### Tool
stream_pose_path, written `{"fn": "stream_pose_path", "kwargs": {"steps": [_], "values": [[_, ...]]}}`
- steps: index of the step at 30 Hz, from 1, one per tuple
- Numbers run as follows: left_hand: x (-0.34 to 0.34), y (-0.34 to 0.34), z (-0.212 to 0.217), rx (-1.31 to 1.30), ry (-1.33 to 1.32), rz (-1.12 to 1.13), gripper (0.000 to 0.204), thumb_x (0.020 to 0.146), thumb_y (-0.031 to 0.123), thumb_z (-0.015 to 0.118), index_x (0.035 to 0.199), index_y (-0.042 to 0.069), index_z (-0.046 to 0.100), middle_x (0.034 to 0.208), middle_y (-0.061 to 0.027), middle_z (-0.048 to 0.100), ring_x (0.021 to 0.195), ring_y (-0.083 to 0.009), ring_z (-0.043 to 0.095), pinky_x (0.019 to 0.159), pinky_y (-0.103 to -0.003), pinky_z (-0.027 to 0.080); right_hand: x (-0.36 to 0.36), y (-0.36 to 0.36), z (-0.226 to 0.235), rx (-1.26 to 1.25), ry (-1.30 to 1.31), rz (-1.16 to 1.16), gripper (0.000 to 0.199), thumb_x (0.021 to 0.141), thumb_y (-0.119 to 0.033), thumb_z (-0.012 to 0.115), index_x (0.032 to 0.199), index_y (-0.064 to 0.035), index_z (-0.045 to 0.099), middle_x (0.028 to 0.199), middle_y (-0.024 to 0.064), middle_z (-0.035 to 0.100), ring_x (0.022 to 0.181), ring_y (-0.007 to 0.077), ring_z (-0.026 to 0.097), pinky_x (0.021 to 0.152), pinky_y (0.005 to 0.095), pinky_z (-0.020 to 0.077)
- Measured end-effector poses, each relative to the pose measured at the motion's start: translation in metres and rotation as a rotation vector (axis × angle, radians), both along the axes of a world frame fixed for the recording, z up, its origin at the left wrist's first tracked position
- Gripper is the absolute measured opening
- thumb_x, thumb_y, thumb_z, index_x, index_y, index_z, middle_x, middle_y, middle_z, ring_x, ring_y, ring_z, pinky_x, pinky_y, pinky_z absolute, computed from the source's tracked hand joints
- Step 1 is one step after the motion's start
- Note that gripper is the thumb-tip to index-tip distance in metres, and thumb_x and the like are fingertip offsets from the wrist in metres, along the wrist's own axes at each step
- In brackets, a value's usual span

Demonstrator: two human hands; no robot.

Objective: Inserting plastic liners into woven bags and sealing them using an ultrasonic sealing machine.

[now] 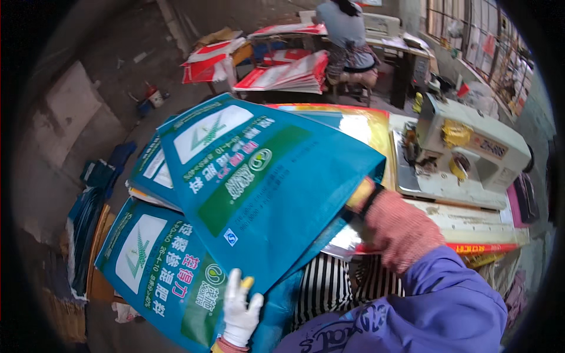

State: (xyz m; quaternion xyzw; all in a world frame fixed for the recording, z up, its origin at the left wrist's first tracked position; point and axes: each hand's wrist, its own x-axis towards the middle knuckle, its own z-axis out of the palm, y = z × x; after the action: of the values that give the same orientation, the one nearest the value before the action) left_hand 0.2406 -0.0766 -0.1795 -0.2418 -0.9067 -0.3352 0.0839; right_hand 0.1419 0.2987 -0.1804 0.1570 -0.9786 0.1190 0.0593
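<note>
A blue-green printed woven sack lies tilted across the middle, its near right corner raised. My right hand, in a yellowish glove below a pink knitted cuff, grips that corner; the fingers are mostly hidden by the sack. Another sack of the same print lies flat below it at the lower left. Over this lower sack's right part is my left hand, in a white glove with a yellow fingertip. Its fingers are spread and hold nothing; whether they touch the sack I cannot tell. More blue sacks show beneath the upper one.
A sewing machine stands on the table at the right. Shiny yellow and silver sheeting covers the tabletop beside it. Folded blue sacks hang at the left. Beyond, a person sits near stacks of red-and-white sacks.
</note>
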Motion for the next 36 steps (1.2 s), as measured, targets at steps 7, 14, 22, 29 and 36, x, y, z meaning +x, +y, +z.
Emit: {"fn": "stream_pose_path", "kwargs": {"steps": [7, 14, 22, 29, 36], "values": [[-0.017, -0.053, -0.029, 0.157, -0.559, 0.282, 0.051, 0.081, 0.020, 0.064, 0.120, -0.006, 0.045, 0.103, -0.0200, 0.058, 0.097, -0.0293, 0.056, 0.085, -0.035, 0.043, 0.079, 0.024, 0.152, -0.210, -0.555, 0.357, 0.031, 0.082, -0.021, 0.059, 0.110, -0.0107, 0.063, 0.095, 0.0131, 0.066, 0.089, 0.0239, 0.063, 0.076, 0.0302, 0.0499], [-0.092, -0.045, -0.110, 0.949, -0.922, 0.038, 0.026, 0.088, 0.012, 0.055, 0.111, 0.000, 0.050, 0.085, -0.0183, 0.058, 0.085, -0.0299, 0.057, 0.070, -0.040, 0.047, 0.001, 0.068, 0.095, -0.056, -0.174, -0.334, 0.059, 0.076, -0.045, 0.059, 0.128, -0.0183, 0.049, 0.111, 0.0213, 0.058, 0.100, 0.0349, 0.058, 0.085, 0.0360, 0.0447], [-0.045, -0.023, 0.015, 0.151, -0.177, 0.499, 0.028, 0.078, 0.023, 0.061, 0.070, 0.001, 0.044, 0.061, -0.0102, 0.045, 0.058, -0.0167, 0.040, 0.054, -0.036, 0.038, 0.016, 0.052, 0.028, -0.004, -0.291, -0.517, 0.049, 0.080, -0.028, 0.055, 0.128, -0.0201, 0.049, 0.114, 0.0184, 0.058, 0.101, 0.0323, 0.058, 0.084, 0.0392, 0.0465], [0.050, -0.124, 0.034, -0.066, -0.179, 0.769, 0.026, 0.080, 0.020, 0.056, 0.070, -0.002, 0.045, 0.066, -0.0213, 0.051, 0.061, -0.0344, 0.052, 0.059, -0.043, 0.041, 0.040, -0.087, 0.032, -0.193, -0.255, -0.182, 0.047, 0.077, -0.021, 0.055, 0.123, -0.0098, 0.051, 0.107, 0.0186, 0.060, 0.094, 0.0333, 0.060, 0.080, 0.0400, 0.0487], [0.172, -0.159, 0.001, -0.298, -0.970, 0.731, 0.026, 0.082, 0.019, 0.057, 0.089, -0.006, 0.056, 0.081, -0.0223, 0.061, 0.074, -0.0321, 0.063, 0.064, -0.039, 0.050, 0.064, -0.205, -0.029, 0.186, -0.260, 0.068, 0.027, 0.093, -0.022, 0.039, 0.112, -0.0093, 0.053, 0.101, 0.0111, 0.061, 0.094, 0.0267, 0.061, 0.068, 0.0407, 0.0522]]}}
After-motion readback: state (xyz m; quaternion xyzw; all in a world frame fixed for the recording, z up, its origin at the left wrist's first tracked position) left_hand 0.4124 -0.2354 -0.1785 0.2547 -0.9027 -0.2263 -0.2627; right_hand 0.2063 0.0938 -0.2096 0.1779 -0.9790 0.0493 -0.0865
